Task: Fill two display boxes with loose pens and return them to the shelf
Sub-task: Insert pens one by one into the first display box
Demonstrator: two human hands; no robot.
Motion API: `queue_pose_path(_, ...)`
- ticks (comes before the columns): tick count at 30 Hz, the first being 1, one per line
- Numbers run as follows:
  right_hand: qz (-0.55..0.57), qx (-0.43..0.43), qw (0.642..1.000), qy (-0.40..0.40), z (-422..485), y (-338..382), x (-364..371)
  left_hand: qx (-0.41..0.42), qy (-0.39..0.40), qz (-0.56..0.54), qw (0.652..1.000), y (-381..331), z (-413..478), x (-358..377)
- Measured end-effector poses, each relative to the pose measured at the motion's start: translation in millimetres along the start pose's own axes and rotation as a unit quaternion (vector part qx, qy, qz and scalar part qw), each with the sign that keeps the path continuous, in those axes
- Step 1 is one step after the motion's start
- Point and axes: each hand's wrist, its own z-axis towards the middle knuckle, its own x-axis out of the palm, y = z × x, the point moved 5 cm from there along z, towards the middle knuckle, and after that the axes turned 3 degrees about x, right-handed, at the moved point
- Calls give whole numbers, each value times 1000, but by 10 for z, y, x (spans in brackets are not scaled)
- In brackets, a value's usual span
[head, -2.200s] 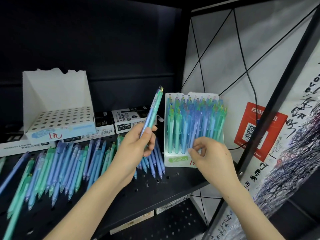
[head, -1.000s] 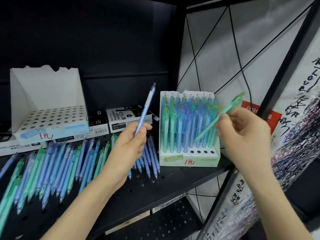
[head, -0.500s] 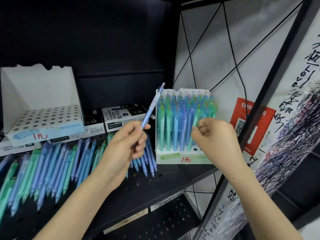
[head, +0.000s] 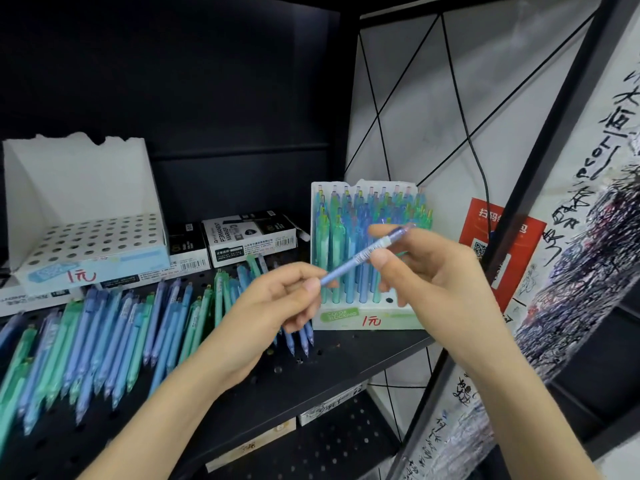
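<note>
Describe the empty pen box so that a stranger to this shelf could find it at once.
Start at the black shelf and look behind the loose pens, at the back left. A white box with a torn-edged back stands there. Unlike the box of pens to its right, its holes hold no pens.

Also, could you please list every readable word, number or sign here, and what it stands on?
"1元": empty display box front.
"1元": filled display box front.
"COLOR BLOCKING": same box, green label.
"PERMANENT MARKER": marker carton.
"扫码": red poster; rest unreadable.
Too small or blurred: held pen label, carton barcode print, banner brush writing.
</note>
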Motion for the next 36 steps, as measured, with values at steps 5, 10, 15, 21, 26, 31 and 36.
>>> queue_pose_path(5,75,-9,997,-8,-6,6,-92,-2,-6,85,996,32,-18,27)
queue_pose_path(10,-40,-45,985,-162,42,-88,-443,43,-128,221,966,64,16,-128)
queue_pose_path(15,-184,-32,966,-180,71,-269,-410,-48,-66,235,969,286,64,-101)
queue_pose_path(21,-263,-39,954,-137,148,-308,-258,-74,-20,176,981,302,78,-45)
queue_pose_path(26,-323,-17,940,-109,197,-350,-148,-80,-13,169,982,273,82,-43)
queue_pose_path(31,-309,-116,912,-244,-71,-50,-123,-59,-60,195,977,196,92,-183)
queue_pose_path(36,-206,-102,973,-19,-159,-49,632,-9,-193,294,936,-32,-234,-705)
